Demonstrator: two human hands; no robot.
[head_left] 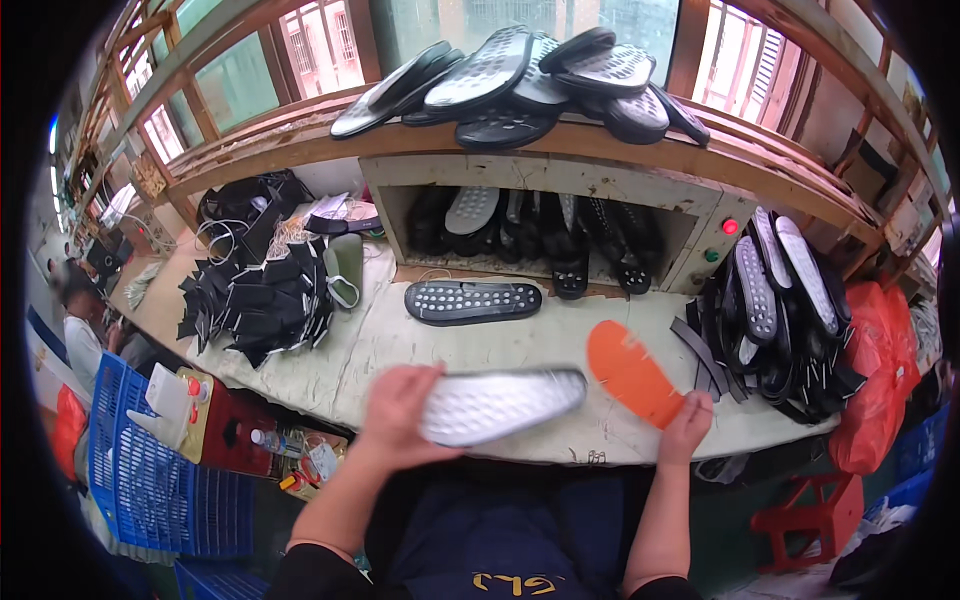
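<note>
1. Watching remotely, I note the left hand [400, 415] pinching one end of a pale sole [505, 405]: long, rounded, its face covered in dimples, slightly blurred.
2. Right hand [688, 420]: fingertips pinch the lower end of an orange sheet [635, 375], flat, sole-shaped, slitted. It slants up toward the left; I cannot tell whether it touches the table.
3. Both pieces show over the near part of the worktable [370, 365], its pale covering scuffed and creased.
4. Beyond them lies a black sole [472, 303], studded with round whitish spots.
5. To the left, a jagged heap of black strips [265, 310]; to the right, dark, knobbly footwear [775, 300] piled beside a glossy, crumpled red bag [875, 380].
</note>
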